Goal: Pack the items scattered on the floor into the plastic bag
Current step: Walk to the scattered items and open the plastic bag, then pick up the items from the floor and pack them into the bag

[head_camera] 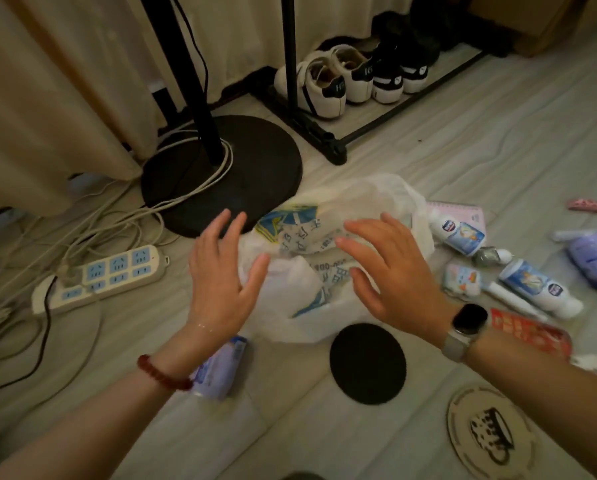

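Hovering left hand (220,271), right hand (387,271), over plastic bag (324,237)

Dim room: pale plank floor (497,140), beige curtains (47,98).

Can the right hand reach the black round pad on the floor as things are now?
Probably yes. The right hand is open and holds nothing, and the black round pad lies uncovered just below its wrist, beside the plastic bag.
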The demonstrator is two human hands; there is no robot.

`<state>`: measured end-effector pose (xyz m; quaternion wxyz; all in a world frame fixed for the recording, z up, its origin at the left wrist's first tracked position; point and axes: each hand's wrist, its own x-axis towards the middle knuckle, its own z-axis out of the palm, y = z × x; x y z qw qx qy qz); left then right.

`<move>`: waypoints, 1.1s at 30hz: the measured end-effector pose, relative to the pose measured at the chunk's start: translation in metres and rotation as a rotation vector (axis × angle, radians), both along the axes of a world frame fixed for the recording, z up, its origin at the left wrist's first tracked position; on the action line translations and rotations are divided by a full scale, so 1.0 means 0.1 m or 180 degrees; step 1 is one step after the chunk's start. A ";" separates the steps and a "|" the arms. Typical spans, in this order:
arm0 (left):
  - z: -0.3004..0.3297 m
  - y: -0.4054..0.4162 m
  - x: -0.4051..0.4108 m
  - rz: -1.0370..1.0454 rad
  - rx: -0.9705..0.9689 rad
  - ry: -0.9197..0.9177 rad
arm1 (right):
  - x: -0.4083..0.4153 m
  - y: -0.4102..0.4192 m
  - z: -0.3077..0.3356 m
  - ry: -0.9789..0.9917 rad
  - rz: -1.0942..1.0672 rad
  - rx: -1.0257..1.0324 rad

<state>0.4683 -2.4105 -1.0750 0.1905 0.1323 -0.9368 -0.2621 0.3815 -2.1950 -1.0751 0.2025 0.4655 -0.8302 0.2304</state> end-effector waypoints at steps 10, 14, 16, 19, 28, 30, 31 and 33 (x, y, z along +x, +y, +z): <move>-0.81 -0.07 1.05 0.0807 0.0549 -0.2253 | 0.81 0.43 -0.83 -0.2974 -0.1925 0.1687; -1.02 -0.18 1.03 0.0930 0.1200 -0.1999 | 0.72 0.40 -0.98 -0.2882 -0.2051 0.2145; -1.01 -0.22 1.08 0.0936 0.1195 -0.1752 | 0.69 0.37 -0.99 -0.3004 -0.2149 0.1924; -0.87 -0.31 1.14 0.1142 0.1227 -0.1021 | 0.73 0.38 -0.94 -0.2902 -0.1889 0.1541; -0.20 -0.29 0.55 0.0973 0.1336 0.0153 | 0.68 0.01 0.18 -0.1436 0.0701 -0.0484; -0.11 -0.17 0.36 0.0729 0.1428 0.0200 | 0.46 -0.14 0.36 -0.1230 0.0372 -0.0989; -0.07 -0.11 0.27 0.0615 0.1439 0.0135 | 0.35 -0.20 0.41 -0.1094 0.0110 -0.1038; -0.07 0.00 0.09 0.0347 0.1423 -0.0127 | 0.14 -0.27 0.40 -0.0872 -0.0379 -0.0807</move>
